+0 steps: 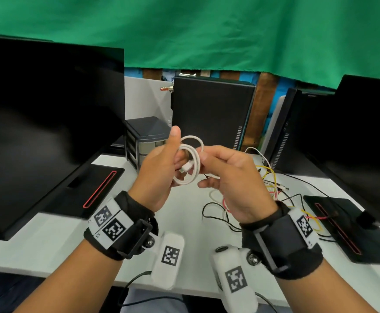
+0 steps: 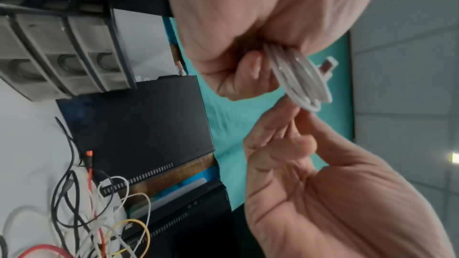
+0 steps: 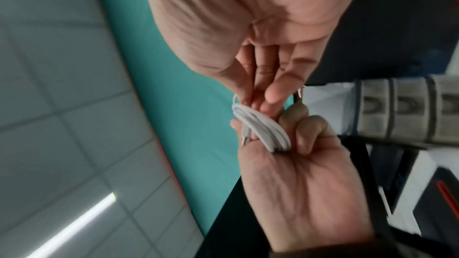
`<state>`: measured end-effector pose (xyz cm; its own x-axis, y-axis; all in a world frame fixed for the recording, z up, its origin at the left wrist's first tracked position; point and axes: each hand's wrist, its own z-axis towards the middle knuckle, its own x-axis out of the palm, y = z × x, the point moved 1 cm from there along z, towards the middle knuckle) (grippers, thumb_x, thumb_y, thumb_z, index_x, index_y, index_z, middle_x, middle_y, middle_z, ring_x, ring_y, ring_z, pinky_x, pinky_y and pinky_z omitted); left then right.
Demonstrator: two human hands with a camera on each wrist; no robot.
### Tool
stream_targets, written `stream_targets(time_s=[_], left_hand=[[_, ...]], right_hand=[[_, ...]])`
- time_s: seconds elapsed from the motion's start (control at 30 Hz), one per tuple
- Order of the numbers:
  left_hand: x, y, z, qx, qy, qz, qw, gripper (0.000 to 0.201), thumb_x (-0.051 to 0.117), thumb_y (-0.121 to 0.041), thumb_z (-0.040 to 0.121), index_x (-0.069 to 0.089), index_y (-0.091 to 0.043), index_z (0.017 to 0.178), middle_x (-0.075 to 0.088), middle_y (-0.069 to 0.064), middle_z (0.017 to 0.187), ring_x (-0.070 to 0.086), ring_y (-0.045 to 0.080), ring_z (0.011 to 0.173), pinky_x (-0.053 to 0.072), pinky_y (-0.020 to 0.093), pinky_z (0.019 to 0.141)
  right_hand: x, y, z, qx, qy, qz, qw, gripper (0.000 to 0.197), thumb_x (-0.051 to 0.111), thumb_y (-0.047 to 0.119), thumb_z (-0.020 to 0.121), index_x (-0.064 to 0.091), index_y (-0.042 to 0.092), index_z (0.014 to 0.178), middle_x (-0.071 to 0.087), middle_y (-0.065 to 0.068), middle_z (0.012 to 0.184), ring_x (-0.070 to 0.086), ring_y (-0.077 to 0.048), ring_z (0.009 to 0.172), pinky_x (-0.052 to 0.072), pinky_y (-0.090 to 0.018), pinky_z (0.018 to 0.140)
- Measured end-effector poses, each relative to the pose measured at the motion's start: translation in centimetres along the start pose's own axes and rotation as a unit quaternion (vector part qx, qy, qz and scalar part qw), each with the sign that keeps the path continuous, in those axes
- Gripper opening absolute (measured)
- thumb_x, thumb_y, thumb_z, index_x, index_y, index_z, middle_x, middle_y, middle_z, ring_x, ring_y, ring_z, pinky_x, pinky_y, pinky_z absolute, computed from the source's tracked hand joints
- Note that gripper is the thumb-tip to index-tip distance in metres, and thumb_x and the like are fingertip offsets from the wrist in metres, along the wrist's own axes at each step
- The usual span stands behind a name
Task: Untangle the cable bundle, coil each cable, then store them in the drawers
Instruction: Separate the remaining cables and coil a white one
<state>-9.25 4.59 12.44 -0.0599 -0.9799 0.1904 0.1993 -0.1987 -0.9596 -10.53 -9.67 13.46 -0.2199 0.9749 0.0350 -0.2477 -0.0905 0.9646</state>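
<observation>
- The left hand (image 1: 159,175) holds a coiled white cable (image 1: 190,160) above the table (image 1: 48,242), its fingers curled through the loops and the thumb pointing up.
- In the left wrist view the same coil (image 2: 300,79) is squeezed between the curled fingers and the palm, with a plug (image 2: 329,66) sticking out beside it.
- The right hand (image 1: 234,184) touches the right side of the coil with its fingertips; the fingers are only loosely bent. The right wrist view shows these fingertips (image 3: 270,95) resting against the loops (image 3: 263,128), not wrapped round them.
- A loose tangle of cables (image 1: 272,188), yellow, red, black and white, lies on the table to the right, below the right hand and well apart from the coil.
- A small grey set of drawers (image 1: 143,141) stands on the table behind the left hand, all drawers pushed in.
- Dark monitors (image 1: 44,123) stand on both sides, and a green cloth (image 1: 207,30) hangs behind.
</observation>
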Motion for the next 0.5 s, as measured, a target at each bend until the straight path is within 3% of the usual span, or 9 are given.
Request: stream_targets(time_s=[0.07, 0.17, 0.23, 0.37, 0.43, 0.5], left_hand=[[0.2, 0.2, 0.1, -0.002, -0.002, -0.002, 1.0, 0.069, 0.035, -0.058, 0.1, 0.056, -0.023, 0.045, 0.054, -0.004, 0.051, 0.054, 0.009, 0.052, 0.048, 0.026, 0.061], [0.1, 0.4, 0.3, 0.014, -0.005, 0.018, 1.0, 0.064, 0.035, -0.062, 0.098, 0.041, -0.016, 0.053, 0.041, 0.001, 0.05, 0.045, 0.011, 0.046, 0.039, 0.022, 0.048], [-0.1, 0.8, 0.5, 0.019, -0.004, 0.034, 0.999, 0.063, 0.035, -0.062, 0.098, 0.04, -0.012, 0.06, 0.039, 0.002, 0.052, 0.042, 0.011, 0.046, 0.036, 0.02, 0.044], [-0.5, 2.0, 1.2, 0.025, -0.04, 0.09, 0.995, 0.057, 0.039, -0.055, 0.101, 0.056, -0.012, 0.067, 0.048, 0.005, 0.059, 0.046, 0.01, 0.052, 0.036, 0.021, 0.048], [-0.6, 2.6, 1.5, 0.067, -0.077, 0.154, 0.983, 0.057, 0.042, -0.049, 0.103, 0.059, -0.01, 0.064, 0.053, 0.002, 0.058, 0.049, 0.01, 0.055, 0.041, 0.025, 0.054], [-0.4, 3.0, 1.5, 0.111, -0.082, 0.192, 0.972, 0.058, 0.044, -0.044, 0.104, 0.056, -0.001, 0.067, 0.053, 0.003, 0.058, 0.049, 0.012, 0.058, 0.043, 0.032, 0.061]], right_hand=[[0.0, -0.5, 0.2, 0.033, 0.02, 0.028, 0.999, 0.018, 0.057, 0.007, 0.096, 0.074, 0.012, 0.097, 0.072, -0.007, 0.084, 0.064, -0.012, 0.07, 0.045, -0.02, 0.054], [0.0, -1.3, 0.4, 0.082, 0.038, 0.068, 0.994, 0.017, 0.058, 0.001, 0.094, 0.07, 0.012, 0.098, 0.066, -0.009, 0.081, 0.057, -0.011, 0.063, 0.04, -0.02, 0.05], [-0.1, -1.6, 0.4, 0.1, 0.046, 0.091, 0.99, 0.016, 0.056, 0.002, 0.096, 0.068, 0.012, 0.098, 0.066, -0.009, 0.083, 0.057, -0.011, 0.065, 0.04, -0.019, 0.051], [0.0, -2.0, 0.2, 0.088, 0.048, 0.03, 0.995, 0.027, 0.046, 0.017, 0.102, 0.073, 0.014, 0.103, 0.074, -0.008, 0.101, 0.065, -0.014, 0.089, 0.049, -0.026, 0.068], [0.3, -2.3, 0.0, 0.094, 0.043, 0.022, 0.994, 0.03, 0.044, 0.022, 0.103, 0.073, 0.014, 0.106, 0.074, -0.007, 0.108, 0.066, -0.016, 0.1, 0.051, -0.032, 0.075], [0.6, -2.7, -0.2, 0.108, 0.042, 0.019, 0.993, 0.024, 0.05, 0.026, 0.102, 0.07, 0.012, 0.102, 0.073, -0.005, 0.104, 0.066, -0.013, 0.099, 0.051, -0.035, 0.079]])
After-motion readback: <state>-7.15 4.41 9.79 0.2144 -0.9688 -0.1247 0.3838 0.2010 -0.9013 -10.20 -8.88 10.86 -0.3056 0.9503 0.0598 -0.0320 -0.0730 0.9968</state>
